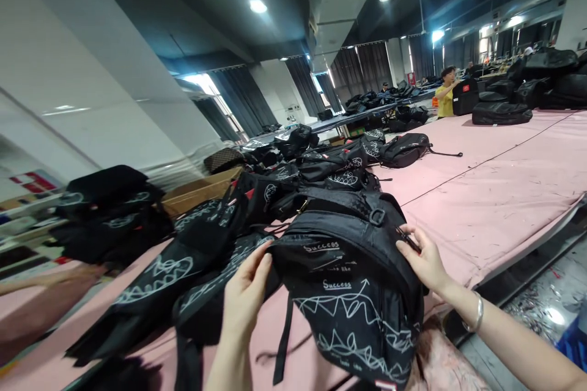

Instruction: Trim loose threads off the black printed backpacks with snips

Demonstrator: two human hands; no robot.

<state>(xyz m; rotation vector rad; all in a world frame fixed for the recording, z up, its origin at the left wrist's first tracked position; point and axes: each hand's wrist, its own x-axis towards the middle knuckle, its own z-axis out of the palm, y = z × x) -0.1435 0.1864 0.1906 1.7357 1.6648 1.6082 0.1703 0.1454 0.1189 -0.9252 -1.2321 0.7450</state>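
Note:
A black backpack (339, 281) with white hand-drawn zigzags and the word "Success" on its front stands tilted at the pink table's near edge. My left hand (247, 287) pinches the fabric at its upper left corner, thumb on top. At the opposite side, my right hand (422, 256) has its fingers closed around a small slim black object (409, 239) against the backpack's side; its kind is not clear. A silver bangle circles the right wrist. Below the left side of the backpack a black strap (284, 342) hangs down.
Many similar black backpacks (206, 269) are heaped along the left of the pink table (495, 177). Another person (444, 95) in yellow handles a bag across the table. Someone's blurred forearm (50, 281) shows at far left. Scraps litter the floor (527, 311) at right.

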